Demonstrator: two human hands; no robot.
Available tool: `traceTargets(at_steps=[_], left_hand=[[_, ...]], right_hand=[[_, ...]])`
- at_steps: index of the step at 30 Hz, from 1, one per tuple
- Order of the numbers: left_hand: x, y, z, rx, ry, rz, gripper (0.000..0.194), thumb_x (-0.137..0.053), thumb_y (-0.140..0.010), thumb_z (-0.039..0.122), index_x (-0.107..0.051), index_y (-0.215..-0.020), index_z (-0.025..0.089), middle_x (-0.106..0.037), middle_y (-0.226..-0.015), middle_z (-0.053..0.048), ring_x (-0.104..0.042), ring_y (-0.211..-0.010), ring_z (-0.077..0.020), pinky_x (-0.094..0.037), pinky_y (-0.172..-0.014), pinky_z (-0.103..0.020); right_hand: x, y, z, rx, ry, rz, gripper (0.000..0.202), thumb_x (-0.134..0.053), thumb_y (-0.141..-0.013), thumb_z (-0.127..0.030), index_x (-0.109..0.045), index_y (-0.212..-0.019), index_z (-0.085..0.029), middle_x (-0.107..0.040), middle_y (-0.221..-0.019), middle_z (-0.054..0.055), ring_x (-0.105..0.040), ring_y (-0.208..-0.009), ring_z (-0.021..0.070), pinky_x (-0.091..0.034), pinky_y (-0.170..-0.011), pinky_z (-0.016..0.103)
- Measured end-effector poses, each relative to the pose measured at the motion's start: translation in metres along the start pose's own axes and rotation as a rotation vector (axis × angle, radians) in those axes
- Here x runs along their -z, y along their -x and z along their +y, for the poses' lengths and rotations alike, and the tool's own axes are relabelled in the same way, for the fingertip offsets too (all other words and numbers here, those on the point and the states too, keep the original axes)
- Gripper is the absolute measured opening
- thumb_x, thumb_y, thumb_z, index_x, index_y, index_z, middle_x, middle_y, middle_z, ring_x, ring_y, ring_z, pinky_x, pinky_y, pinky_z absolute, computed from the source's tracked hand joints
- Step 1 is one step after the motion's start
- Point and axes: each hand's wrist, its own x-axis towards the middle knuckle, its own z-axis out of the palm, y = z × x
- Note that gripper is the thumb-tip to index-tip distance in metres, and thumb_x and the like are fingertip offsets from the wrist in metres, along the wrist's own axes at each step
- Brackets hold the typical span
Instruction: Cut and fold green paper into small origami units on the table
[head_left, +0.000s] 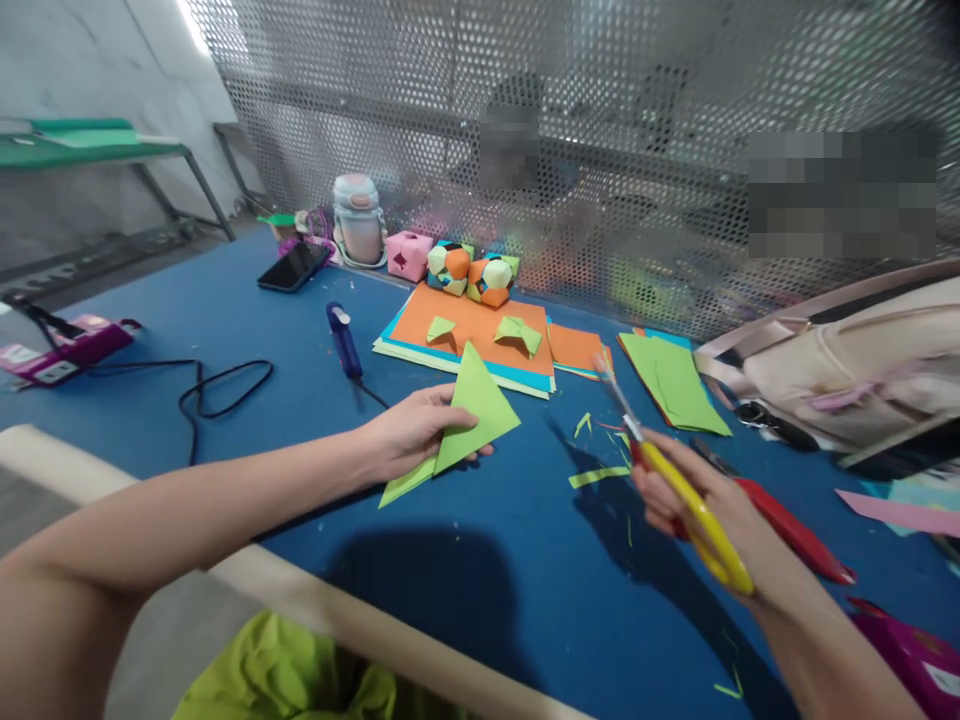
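My left hand (416, 432) pinches a green sheet folded into a triangle (480, 408), its point facing away from me; another green flap sticks out below the fingers. To the right, my right hand (679, 490) is closed round scissors (694, 510) with yellow and red handles. Their blades point away from me, blurred and apart from the paper. Thin green offcuts (598, 477) lie on the blue table (465, 570) between the hands. Beyond my left hand, two small folded green pieces (517, 334) rest on a stack of orange, blue and pale sheets (420, 318).
At the back stand a bottle (358, 222), a pink paper cube (409, 255) and two multicoloured paper balls (491, 280). A phone (294, 267) and a blue cabled tool (343, 340) lie left. Green sheets (671, 380), a bag (847, 350) and a red tool (799, 530) are right.
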Motion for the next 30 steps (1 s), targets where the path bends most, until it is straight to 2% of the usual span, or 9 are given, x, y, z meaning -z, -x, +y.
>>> traceTargets(at_steps=[2, 3, 4, 8, 15, 18, 23, 30], left_hand=[[-0.001, 0.001, -0.001, 0.013, 0.043, 0.005, 0.020, -0.063, -0.074, 0.012, -0.057, -0.093, 0.013, -0.069, -0.082, -0.010, -0.069, -0.064, -0.0187, -0.054, -0.055, -0.025], [-0.001, 0.001, -0.002, 0.016, 0.059, 0.011, 0.019, -0.063, -0.075, 0.014, -0.058, -0.093, 0.012, -0.069, -0.082, -0.010, -0.069, -0.064, -0.0186, -0.054, -0.055, -0.025], [-0.002, 0.002, -0.002, 0.014, 0.074, 0.017, 0.017, -0.063, -0.076, 0.015, -0.058, -0.092, 0.012, -0.069, -0.081, -0.010, -0.068, -0.064, -0.0185, -0.054, -0.055, -0.025], [-0.006, 0.006, -0.004, 0.009, 0.095, 0.032, 0.011, -0.061, -0.077, 0.014, -0.063, -0.088, 0.010, -0.069, -0.076, -0.010, -0.068, -0.063, -0.0170, -0.054, -0.055, -0.023], [-0.008, 0.011, -0.008, 0.035, 0.041, 0.032, 0.015, -0.065, -0.075, 0.018, -0.067, -0.085, 0.008, -0.071, -0.074, -0.011, -0.066, -0.061, -0.0148, -0.053, -0.057, -0.021], [-0.009, 0.013, -0.008, 0.032, 0.009, 0.018, 0.020, -0.068, -0.073, 0.023, -0.068, -0.086, 0.007, -0.072, -0.074, -0.011, -0.066, -0.060, -0.0144, -0.053, -0.058, -0.021], [-0.011, 0.015, -0.008, 0.036, -0.006, 0.013, 0.020, -0.070, -0.071, 0.025, -0.069, -0.080, 0.008, -0.072, -0.073, -0.011, -0.066, -0.061, -0.0142, -0.052, -0.060, -0.021], [-0.011, 0.016, -0.008, 0.036, -0.025, 0.009, 0.026, -0.073, -0.068, 0.029, -0.069, -0.083, 0.008, -0.072, -0.072, -0.010, -0.066, -0.061, -0.0143, -0.051, -0.060, -0.021]], right_hand=[[-0.017, 0.007, -0.008, -0.092, -0.170, -0.092, 0.058, -0.067, -0.069, -0.052, -0.053, -0.118, -0.023, -0.056, -0.072, 0.001, -0.043, -0.047, 0.0093, -0.038, -0.044, 0.025], [-0.025, 0.011, -0.012, -0.137, -0.181, -0.124, 0.057, -0.071, -0.066, -0.050, -0.054, -0.113, -0.022, -0.057, -0.078, 0.002, -0.043, -0.048, 0.0082, -0.036, -0.043, 0.024], [-0.032, 0.015, -0.017, -0.164, -0.197, -0.141, 0.057, -0.074, -0.062, -0.050, -0.056, -0.108, -0.022, -0.057, -0.079, 0.002, -0.040, -0.047, 0.0071, -0.034, -0.042, 0.023], [-0.048, 0.026, -0.025, -0.228, -0.296, -0.206, 0.052, -0.074, -0.063, -0.047, -0.057, -0.105, -0.021, -0.056, -0.077, 0.001, -0.040, -0.049, 0.0062, -0.032, -0.043, 0.021], [-0.051, 0.030, -0.010, -0.175, -0.324, -0.331, 0.053, -0.071, -0.068, -0.052, -0.057, -0.108, -0.021, -0.054, -0.078, 0.002, -0.040, -0.053, 0.0075, -0.029, -0.043, 0.021], [-0.052, 0.031, -0.017, -0.163, -0.348, -0.352, 0.055, -0.071, -0.067, -0.056, -0.057, -0.107, -0.021, -0.053, -0.076, 0.002, -0.040, -0.053, 0.0079, -0.028, -0.042, 0.021], [-0.057, 0.036, -0.033, -0.185, -0.363, -0.341, 0.061, -0.070, -0.062, -0.063, -0.057, -0.103, -0.020, -0.051, -0.073, 0.000, -0.029, -0.046, 0.0043, -0.021, -0.038, 0.020], [-0.057, 0.034, -0.033, -0.217, -0.348, -0.342, 0.057, -0.070, -0.064, -0.062, -0.056, -0.100, -0.020, -0.050, -0.070, -0.002, -0.028, -0.042, 0.0027, -0.018, -0.036, 0.019]])
